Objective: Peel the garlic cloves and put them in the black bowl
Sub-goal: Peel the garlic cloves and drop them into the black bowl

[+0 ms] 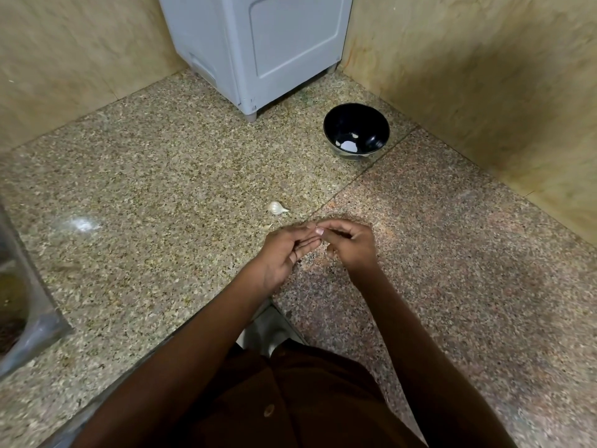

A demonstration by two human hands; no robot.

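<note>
Left hand and right hand: fingertips meeting, curled; whether they pinch anything cannot be told. Garlic clove, unpeeled, at 11 o'clock of the hands; black bowl at 1 o'clock, well apart.

I see a black bowl with pale bits inside, a white clove, a counter speckled beige-grey on the left and pinkish on the right, mottled tan walls, a light grey appliance, a brown shirt.
</note>
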